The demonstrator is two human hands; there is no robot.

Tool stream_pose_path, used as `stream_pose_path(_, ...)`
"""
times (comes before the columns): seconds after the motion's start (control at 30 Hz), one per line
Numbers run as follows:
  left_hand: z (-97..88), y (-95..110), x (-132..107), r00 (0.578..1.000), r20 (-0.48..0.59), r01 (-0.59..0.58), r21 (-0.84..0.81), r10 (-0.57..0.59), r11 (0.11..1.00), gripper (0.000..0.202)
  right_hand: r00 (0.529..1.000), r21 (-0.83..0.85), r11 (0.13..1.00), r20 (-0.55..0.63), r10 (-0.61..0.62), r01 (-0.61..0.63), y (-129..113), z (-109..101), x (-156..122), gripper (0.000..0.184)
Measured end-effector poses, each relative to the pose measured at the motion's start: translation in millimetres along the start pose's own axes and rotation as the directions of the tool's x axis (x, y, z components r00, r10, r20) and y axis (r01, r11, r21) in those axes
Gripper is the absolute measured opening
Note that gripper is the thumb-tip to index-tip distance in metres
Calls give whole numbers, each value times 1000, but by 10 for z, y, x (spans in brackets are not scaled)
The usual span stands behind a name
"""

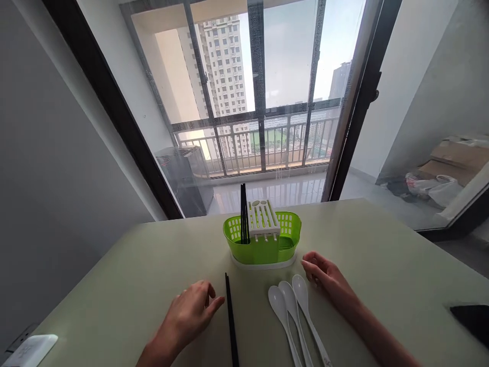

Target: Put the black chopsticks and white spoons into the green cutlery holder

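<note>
A green cutlery basket (pixel 263 248) with a white slotted insert stands on the pale table (pixel 382 265). Black chopsticks (pixel 243 214) stand upright in its left side. More black chopsticks (pixel 231 318) lie flat on the table in front. My left hand (pixel 193 311) rests just left of them, fingers loosely curled, holding nothing. Three white spoons (pixel 292 311) lie side by side to the right. My right hand (pixel 324 278) hovers beside the spoons' bowls, near the basket's right end, fingers bent and apart, empty.
A white device (pixel 28 350) lies at the table's near left corner. A dark object (pixel 471 318) sits at the right edge. Behind the table is a large glass door to a balcony (pixel 263 153). Boxes and bags (pixel 439 176) lie on the floor at right.
</note>
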State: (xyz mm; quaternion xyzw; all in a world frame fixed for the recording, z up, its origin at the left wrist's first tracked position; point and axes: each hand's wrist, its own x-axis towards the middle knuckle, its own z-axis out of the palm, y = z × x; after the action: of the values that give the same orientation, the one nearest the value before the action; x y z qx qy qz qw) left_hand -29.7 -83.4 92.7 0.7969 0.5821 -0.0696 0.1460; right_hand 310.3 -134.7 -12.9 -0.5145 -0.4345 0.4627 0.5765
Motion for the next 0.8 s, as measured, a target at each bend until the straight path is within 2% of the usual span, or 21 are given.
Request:
stream_pose_path(0.2,110,362,-22,993,20,115,127,-118,985,28,1000,-96,995,20,-12,14,-56,25,-23,43)
stream_pose_path(0.3,102,459,-14,992,45,110,198,-122,974,25,1000,-112,994,21,-2,5,-86,28,-29,44)
stream_pose_path(0.43,54,420,-3,993,67,76,307,-101,949,30,999,-136,991,31,7,-2,-126,41,-34,44)
stream_pose_path(0.63,32,319,-37,983,53,142,383,-175,913,33,999,-123,992,47,9,-3,-108,37,-29,44)
stream_pose_path(0.8,-81,296,-88,986,30,145,338,-164,930,37,999,-114,993,50,-3,9,-82,27,-20,44)
